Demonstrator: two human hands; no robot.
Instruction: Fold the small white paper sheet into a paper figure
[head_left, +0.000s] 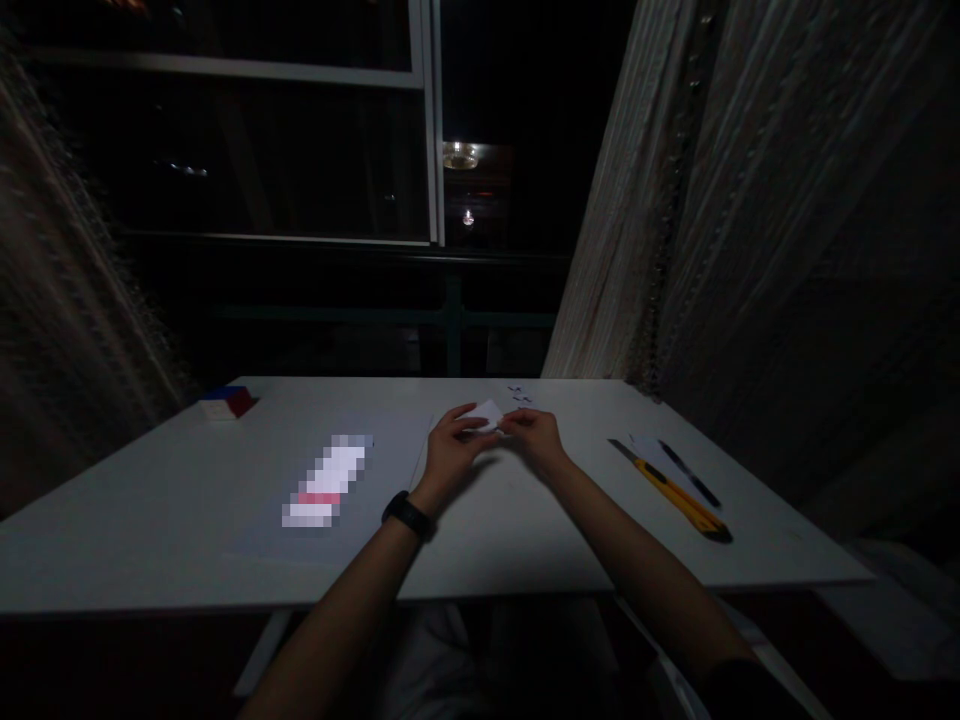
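Observation:
A small piece of white paper [489, 413] is held up between my two hands, over the far middle of the white table [517, 530]. My left hand [455, 445] grips its left side with thumb and fingers. My right hand [536, 432] pinches its right lower corner with the fingertips. Whether the paper is folded is too dim to tell. Just beyond the hands, a few small dark marks or bits [519, 396] show on the tabletop. A dark watch [409, 515] is on my left wrist.
Right of my hands lie a yellow utility knife [679, 500], blade out, and a black pen [690, 474] on a paper strip. Left, a blurred bright phone-like screen [326, 480] rests on a pale sheet [255, 540]. A coloured cube [226, 402] sits far left. Curtains [607, 250] hang behind.

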